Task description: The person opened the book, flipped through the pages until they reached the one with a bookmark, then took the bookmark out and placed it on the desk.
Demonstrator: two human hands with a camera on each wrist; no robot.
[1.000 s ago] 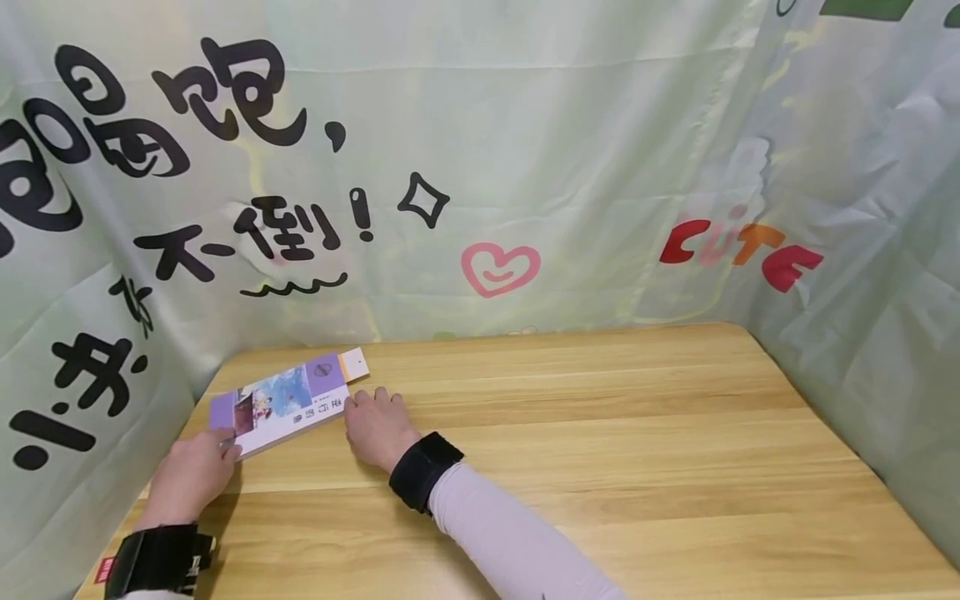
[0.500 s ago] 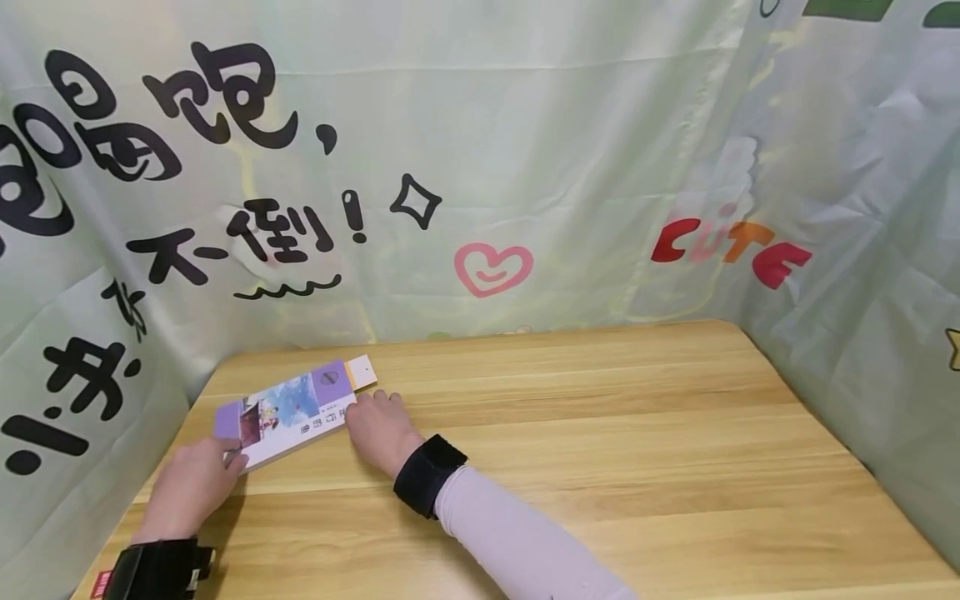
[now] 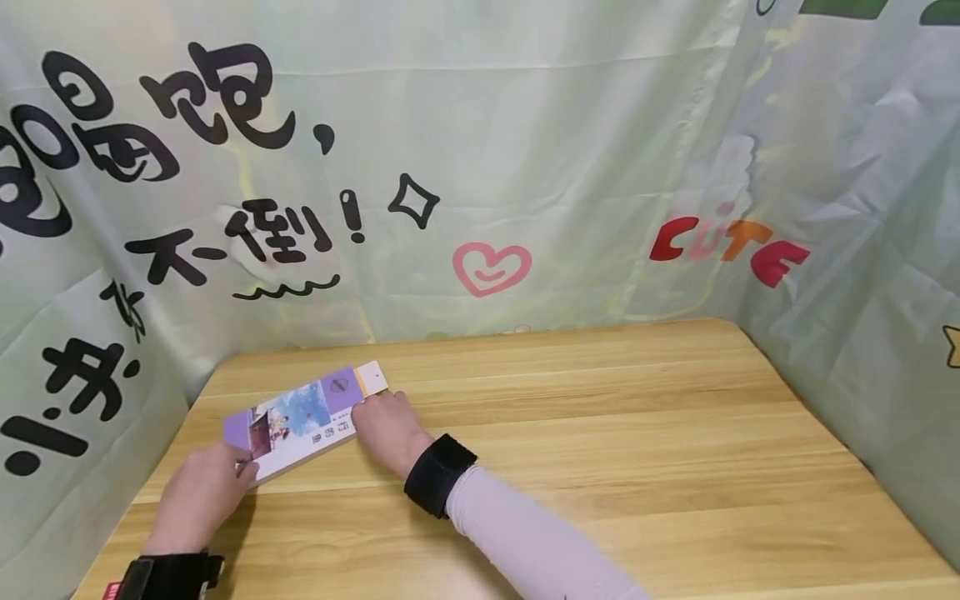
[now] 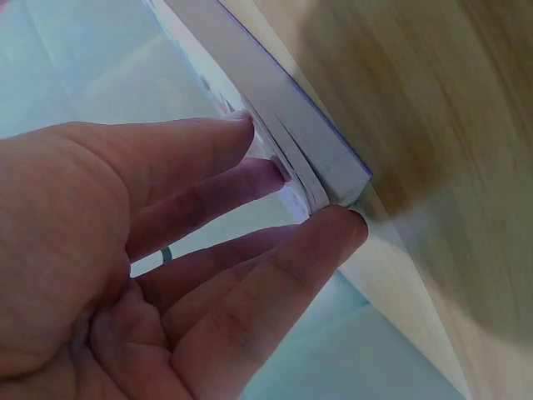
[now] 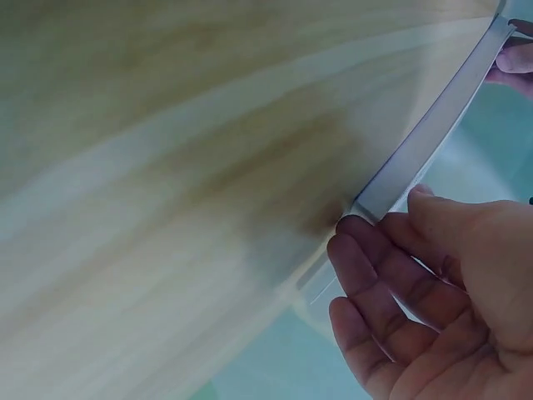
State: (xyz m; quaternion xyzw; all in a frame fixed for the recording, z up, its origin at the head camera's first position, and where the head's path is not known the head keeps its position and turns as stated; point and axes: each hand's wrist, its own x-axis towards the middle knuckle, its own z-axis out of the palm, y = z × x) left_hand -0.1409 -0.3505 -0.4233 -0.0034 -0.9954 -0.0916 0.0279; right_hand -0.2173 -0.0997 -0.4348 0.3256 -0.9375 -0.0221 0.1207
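Hand, left (image 3: 198, 492): fingers bent to a narrow gap, pinching the left end of a printed pack.
Hand, right (image 3: 392, 432): fingers curled, thumb and fingertips gripping the pack near its other end.
Printed pack (image 3: 300, 417): left part of the bench, face up, slanted, right end farther from the person; edges layered; whether slightly raised, cannot tell.
White tab (image 3: 372, 377): juts from the right end.
Bench (image 3: 637, 442): pale wood grain, rounded far corners.
Cloth backdrop (image 3: 585, 167): pale green, creased, black characters, pink heart (image 3: 492, 269), "CUTE" lettering (image 3: 727, 242).
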